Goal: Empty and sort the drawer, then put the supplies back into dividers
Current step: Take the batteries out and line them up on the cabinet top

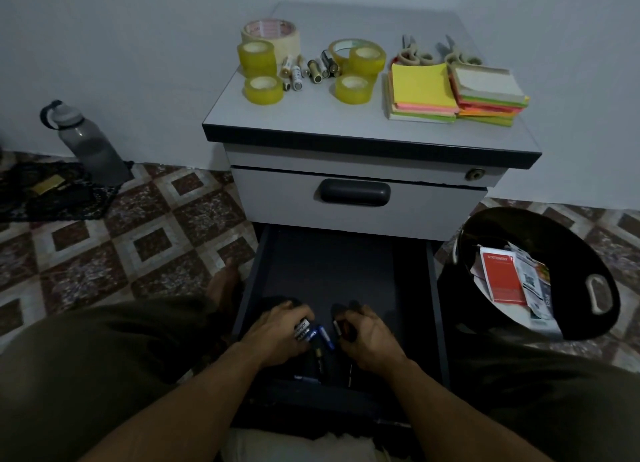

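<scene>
The lower drawer (346, 264) of a grey cabinet is pulled out toward me, dark inside. My left hand (277, 333) is shut on several batteries (306, 331) at the drawer's near end. My right hand (367, 337) is beside it, closed on a dark battery (337, 327). A few more batteries (320, 361) lie on the drawer floor between my wrists. On the cabinet top (311, 115) sit tape rolls (263, 89), loose batteries (311, 70), two scissors (412, 54) and stacks of sticky notes (420, 87).
A black bin (571, 239) with paper packaging stands on the floor to the right of the drawer. A grey water bottle (86, 142) leans by the wall at the left, beside dark cloth. The upper drawer (353, 194) is closed. My knees flank the open drawer.
</scene>
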Motion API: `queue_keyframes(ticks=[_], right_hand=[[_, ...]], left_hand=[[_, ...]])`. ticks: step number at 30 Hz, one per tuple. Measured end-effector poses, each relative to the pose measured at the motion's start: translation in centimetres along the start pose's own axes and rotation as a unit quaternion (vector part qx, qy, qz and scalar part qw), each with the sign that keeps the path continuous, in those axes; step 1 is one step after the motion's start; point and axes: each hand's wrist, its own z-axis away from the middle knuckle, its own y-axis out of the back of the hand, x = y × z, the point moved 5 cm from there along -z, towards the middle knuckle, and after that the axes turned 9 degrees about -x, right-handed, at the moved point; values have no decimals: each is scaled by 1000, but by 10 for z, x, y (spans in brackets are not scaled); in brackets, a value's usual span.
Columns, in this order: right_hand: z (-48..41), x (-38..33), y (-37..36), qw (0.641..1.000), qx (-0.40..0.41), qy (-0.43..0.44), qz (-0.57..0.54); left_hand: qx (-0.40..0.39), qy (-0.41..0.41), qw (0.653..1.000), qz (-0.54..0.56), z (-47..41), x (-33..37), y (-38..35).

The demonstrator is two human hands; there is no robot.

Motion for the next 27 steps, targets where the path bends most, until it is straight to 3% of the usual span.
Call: queue_keyframes(ticks=[10,22,27], right_hand=[[-11,3,-3,998,55,0,-15],[-3,10,6,990,118,10,-71],[-4,9,3,993,101,-7,-66]], left_hand=[[38,-7,998,51,0,0,5],[37,-8,999,-22,2,5,3],[29,-4,999,-27,3,9,7]])
